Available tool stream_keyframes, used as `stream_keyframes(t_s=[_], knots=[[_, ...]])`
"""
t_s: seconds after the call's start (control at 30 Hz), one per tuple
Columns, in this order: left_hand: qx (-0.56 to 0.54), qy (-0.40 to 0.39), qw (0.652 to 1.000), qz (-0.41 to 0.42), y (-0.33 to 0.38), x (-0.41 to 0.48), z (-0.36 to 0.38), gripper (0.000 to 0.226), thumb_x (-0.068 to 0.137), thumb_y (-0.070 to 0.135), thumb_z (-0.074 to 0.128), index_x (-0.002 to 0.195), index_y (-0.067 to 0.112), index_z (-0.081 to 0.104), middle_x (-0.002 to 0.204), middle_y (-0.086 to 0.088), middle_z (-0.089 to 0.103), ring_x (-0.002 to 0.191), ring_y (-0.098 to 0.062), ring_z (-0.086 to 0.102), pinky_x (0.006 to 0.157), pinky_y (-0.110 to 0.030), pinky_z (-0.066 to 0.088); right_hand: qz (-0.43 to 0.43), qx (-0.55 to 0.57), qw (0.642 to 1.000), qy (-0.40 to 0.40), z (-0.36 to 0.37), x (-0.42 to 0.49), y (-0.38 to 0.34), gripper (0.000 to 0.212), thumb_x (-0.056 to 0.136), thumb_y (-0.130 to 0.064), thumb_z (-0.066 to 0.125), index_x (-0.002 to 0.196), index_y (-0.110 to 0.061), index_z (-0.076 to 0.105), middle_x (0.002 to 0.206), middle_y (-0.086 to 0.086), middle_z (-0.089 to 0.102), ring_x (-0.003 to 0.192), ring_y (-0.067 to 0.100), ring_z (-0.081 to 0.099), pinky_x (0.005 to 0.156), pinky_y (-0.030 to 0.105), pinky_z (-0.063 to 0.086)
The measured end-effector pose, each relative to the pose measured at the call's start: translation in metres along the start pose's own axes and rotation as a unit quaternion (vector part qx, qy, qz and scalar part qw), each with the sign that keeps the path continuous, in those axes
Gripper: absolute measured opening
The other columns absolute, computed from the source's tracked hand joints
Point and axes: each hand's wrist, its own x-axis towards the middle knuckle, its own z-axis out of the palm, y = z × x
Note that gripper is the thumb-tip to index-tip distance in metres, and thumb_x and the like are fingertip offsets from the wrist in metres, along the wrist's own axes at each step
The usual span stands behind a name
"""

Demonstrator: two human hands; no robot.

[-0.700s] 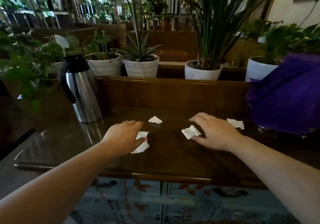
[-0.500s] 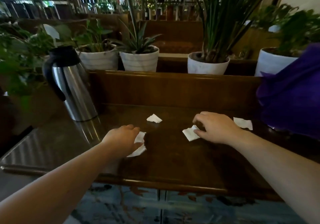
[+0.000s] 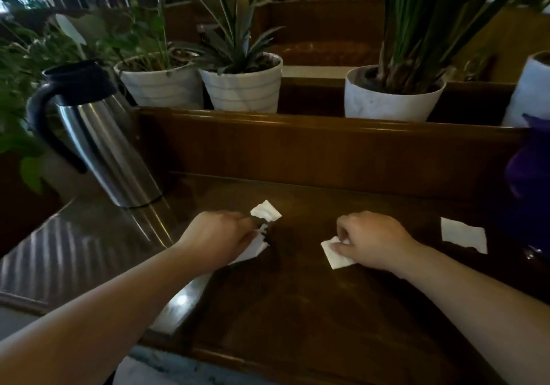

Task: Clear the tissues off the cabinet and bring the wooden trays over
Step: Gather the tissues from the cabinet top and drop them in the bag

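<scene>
4 tissues are counted on the cabinet (image 3: pixel 297 310) in the head view. Left tissue (image 3: pixel 253 249) is pinched in the left hand (image 3: pixel 214 235), grip clenched, apparently for lifting. Middle tissue (image 3: pixel 334 255) is pinched by the right hand (image 3: pixel 372 240), likewise gathered. Rear tissue (image 3: pixel 265 210) and right tissue (image 3: pixel 463 234) lie loose. Steel jug (image 3: pixel 98 143) stands far left. No wooden trays are seen.

Both forearms bare to frame edge; no sleeves visible. Left hand (image 3: pixel 217 235) and right hand (image 3: pixel 372 240) ungloved. No rings, watch or bands visible on wrists or fingers (image 3: pixel 342 247). Nails not discernible: dim, slightly blurred.
</scene>
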Motion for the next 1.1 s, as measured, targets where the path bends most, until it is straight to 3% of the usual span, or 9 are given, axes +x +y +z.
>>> stream_keyframes(t_s=[0.1,0.2,0.37,0.53,0.73,0.93,1.0,1.1], knots=[[0.017,0.023,1.0,0.012,-0.007,0.019,-0.002,0.032,0.096,0.04,0.036,0.111,0.025,0.06,0.092,0.003,0.065,0.077,-0.017,0.059,0.058,-0.03,0.045,-0.003,0.016,1.0,0.005,0.001,0.009,-0.006,0.006,0.093,-0.038,0.052,0.091,-0.033,0.054,0.088,-0.011,0.06,0.074,0.005,0.054,0.055,0.023,0.04],[0.003,0.04,0.999,-0.001,-0.015,0.038,-0.003,0.028,0.095,0.041,0.039,0.102,0.024,0.06,0.083,0.005,0.06,0.066,-0.011,0.05,0.052,-0.027,0.034,-0.006,0.02,0.999,0.032,-0.002,0.016,-0.013,0.005,0.093,-0.038,0.051,0.088,-0.036,0.051,0.087,-0.012,0.058,0.072,0.004,0.049,0.052,0.022,0.032],[-0.028,-0.032,0.999,-0.001,-0.024,0.069,0.013,0.027,0.094,0.044,0.041,0.112,0.027,0.052,0.102,0.002,0.061,0.081,-0.013,0.058,0.065,-0.03,0.049,0.021,0.041,0.997,0.07,-0.016,0.015,-0.022,0.006,0.092,-0.042,0.053,0.089,-0.038,0.05,0.084,-0.014,0.054,0.075,0.002,0.048,0.055,0.021,0.031],[-0.012,-0.091,0.995,0.027,-0.026,0.082,0.031,0.042,0.091,0.054,0.041,0.117,0.025,0.055,0.109,0.001,0.06,0.087,-0.015,0.058,0.066,-0.031,0.044,0.047,0.046,0.99,0.128,-0.034,-0.006,-0.01,0.008,0.092,-0.04,0.055,0.086,-0.039,0.049,0.077,-0.018,0.051,0.07,-0.004,0.048,0.054,0.017,0.031],[-0.084,0.005,0.988,0.127,-0.007,0.094,0.008,0.025,0.094,0.046,0.041,0.095,0.029,0.059,0.081,0.011,0.058,0.065,-0.002,0.053,0.055,-0.023,0.045,0.137,0.049,0.977,0.158,-0.043,-0.041,0.03,0.005,0.09,-0.038,0.059,0.089,-0.034,0.06,0.082,-0.015,0.061,0.075,0.0,0.056,0.061,0.026,0.05],[-0.126,0.068,0.967,0.211,0.044,0.108,-0.014,0.02,0.093,0.046,0.044,0.09,0.031,0.057,0.075,0.012,0.054,0.058,-0.002,0.049,0.049,-0.023,0.042,0.2,0.041,0.973,0.107,-0.015,-0.069,0.054,0.009,0.091,-0.039,0.057,0.084,-0.042,0.051,0.084,-0.015,0.06,0.077,0.001,0.054,0.059,0.024,0.041],[-0.135,0.068,0.963,0.223,0.058,0.11,-0.016,0.021,0.093,0.047,0.044,0.089,0.031,0.057,0.072,0.012,0.053,0.058,-0.003,0.049,0.049,-0.025,0.044,0.197,0.051,0.975,0.095,-0.003,-0.072,0.053,0.005,0.09,-0.04,0.056,0.085,-0.038,0.055,0.088,-0.014,0.059,0.079,0.003,0.054,0.062,0.025,0.042],[-0.148,0.061,0.959,0.236,0.072,0.11,-0.016,0.022,0.093,0.048,0.043,0.086,0.032,0.056,0.07,0.012,0.052,0.058,-0.003,0.05,0.051,-0.026,0.046,0.183,0.062,0.978,0.074,0.009,-0.075,0.049,0.021,0.084,-0.05,0.057,0.092,-0.031,0.061,0.093,-0.011,0.057,0.082,0.007,0.055,0.069,0.03,0.049]])
